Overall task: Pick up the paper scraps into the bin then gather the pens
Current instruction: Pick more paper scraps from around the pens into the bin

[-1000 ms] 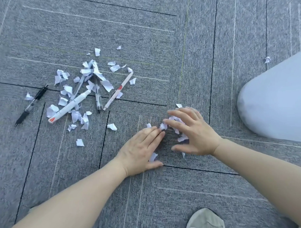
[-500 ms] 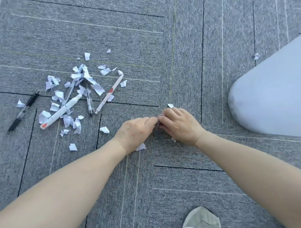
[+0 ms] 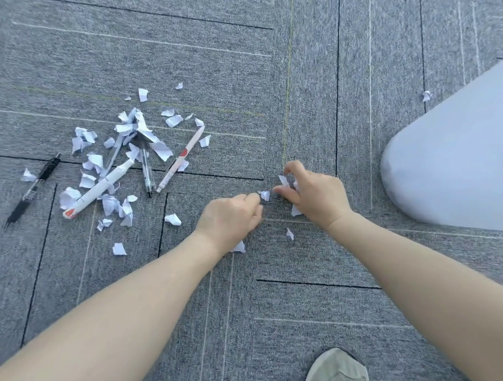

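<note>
Black pen (image 3: 32,189) at 9 o'clock on the carpet floor (image 3: 277,77); beside it, white pens (image 3: 97,189) lie among paper scraps (image 3: 160,150). Centre: left hand (image 3: 229,218), curled grip, contents unclear; right hand (image 3: 315,195) pinches scraps (image 3: 283,180). Pale bin (image 3: 456,157) at 3 o'clock.

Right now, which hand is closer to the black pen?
Left. The left hand is to the right of the black pen, past the scrap pile; the right hand is farther right.
</note>
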